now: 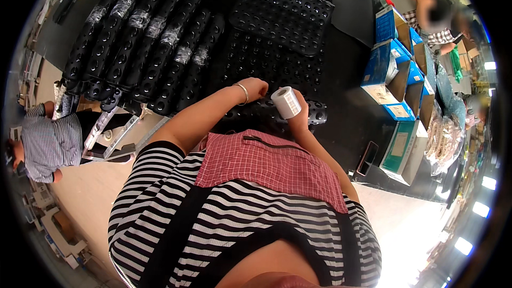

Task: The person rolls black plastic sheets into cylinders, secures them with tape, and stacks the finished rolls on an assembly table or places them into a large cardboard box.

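Observation:
My right hand [301, 116] is wrapped round a white roll of stickers [287, 103] with a hollow core, held above the work table. To its left is my left hand [256, 87], a band on its wrist; its fingers are curled, and whatever they may hold is hidden. Beneath both hands lies a black rubbery mat with round bumps, its near edge curled into a roll [317, 113]. Further off, another flat bumpy black mat [282, 16] rests on top of it.
Several rolled black mats [140, 18], bound with clear wrap, lie at the left. Blue cardboard boxes [385, 69] and a phone [367, 158] are on the right side of the table [344, 80]. One person [48, 141] is at left, another [434, 21] at far right.

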`<state>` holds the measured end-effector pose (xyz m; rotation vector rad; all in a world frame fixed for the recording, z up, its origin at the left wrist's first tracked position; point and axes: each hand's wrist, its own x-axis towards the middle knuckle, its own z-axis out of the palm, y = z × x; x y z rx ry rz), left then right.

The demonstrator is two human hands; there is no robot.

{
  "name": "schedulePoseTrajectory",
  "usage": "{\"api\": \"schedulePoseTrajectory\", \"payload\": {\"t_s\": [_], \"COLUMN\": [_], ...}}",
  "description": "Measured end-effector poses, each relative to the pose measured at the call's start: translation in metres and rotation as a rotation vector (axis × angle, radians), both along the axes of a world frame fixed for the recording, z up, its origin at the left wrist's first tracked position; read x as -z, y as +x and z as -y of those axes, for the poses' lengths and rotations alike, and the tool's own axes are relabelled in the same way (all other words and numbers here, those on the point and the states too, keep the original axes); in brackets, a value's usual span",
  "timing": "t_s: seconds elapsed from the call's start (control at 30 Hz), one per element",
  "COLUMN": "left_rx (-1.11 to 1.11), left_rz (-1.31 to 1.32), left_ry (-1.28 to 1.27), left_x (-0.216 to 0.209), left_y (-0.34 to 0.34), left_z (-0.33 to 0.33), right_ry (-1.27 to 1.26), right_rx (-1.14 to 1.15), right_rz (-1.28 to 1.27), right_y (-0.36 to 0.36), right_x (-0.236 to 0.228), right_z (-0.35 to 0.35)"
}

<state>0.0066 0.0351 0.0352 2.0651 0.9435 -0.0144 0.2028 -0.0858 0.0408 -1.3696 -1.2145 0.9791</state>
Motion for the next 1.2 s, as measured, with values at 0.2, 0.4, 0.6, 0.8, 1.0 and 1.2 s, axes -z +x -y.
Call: {"api": "schedulePoseTrajectory", "payload": {"t_s": [0.2, 0.4, 0.6, 0.8, 1.0, 1.2], "left_rx": [0.231, -0.036, -0.208, -0.155, -0.101, -0.279], "left_rz": [-0.369, -0.156, -0.193, -0.332, -0.093, -0.025], "left_ry": [0.007, 0.004, 0.509, 0.539, 0.507, 1.037], "left_x": [-0.017, -0.047, -0.033, -0.019, -0.010, -0.029], "left_y": [0.024, -0.001, -0.014, -0.009, -0.019, 0.011], "left_z": [-0.019, -0.012, 0.092, 0.012, -0.077, -0.029], "right_ry": [-0.020, 0.120, 0.102, -0.076, 0.099, -0.035], "right_rx": [-0.007, -0.013, -0.223, -0.318, -0.248, -0.104], "right_rz": [0.287, 0.252, 0.291, -0.206, -0.011, -0.022], "right_y": [-0.006, 0.009, -0.005, -0.003, -0.004, 0.032], "right_x": [0.006, 0.029, 0.026, -0.019, 0.033, 0.051], "right_z": [-0.015, -0.069, -0.127, -0.098, -0.128, -0.231]}}
